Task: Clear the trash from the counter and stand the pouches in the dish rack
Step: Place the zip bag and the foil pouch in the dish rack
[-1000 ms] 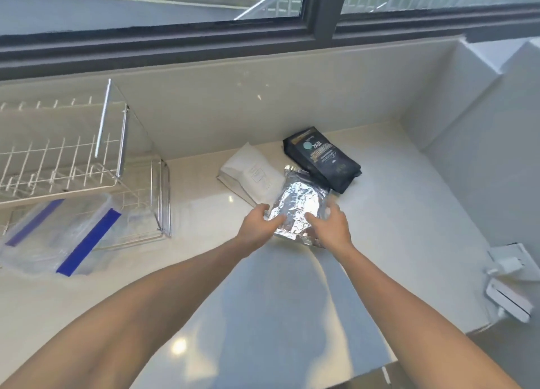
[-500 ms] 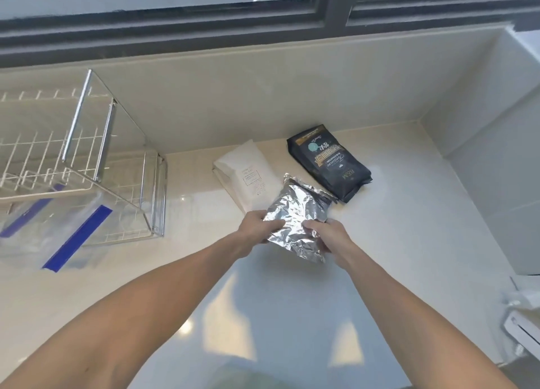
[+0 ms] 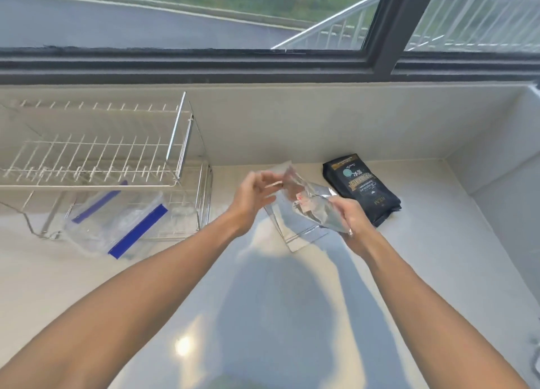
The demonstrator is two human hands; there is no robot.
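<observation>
A crinkled silver foil pouch (image 3: 314,206) is lifted off the counter, blurred by motion. My right hand (image 3: 352,217) grips its lower end. My left hand (image 3: 252,191) is at its upper left edge with fingers spread, touching or just off the foil. Under the foil pouch a white pouch (image 3: 295,232) lies flat, mostly hidden. A black pouch (image 3: 362,188) with gold print lies flat to the right. The wire dish rack (image 3: 96,157) stands at the left against the wall.
Clear zip bags with blue strips (image 3: 122,222) lie under and in front of the rack's lower tier. A dark window frame (image 3: 263,64) runs along the back wall. The counter (image 3: 438,257) ends in a corner wall at the right.
Both hands have raised the foil pouch off the counter and tilted it. My left hand's fingers have opened at its top edge. The view has swung left, showing more of the rack.
</observation>
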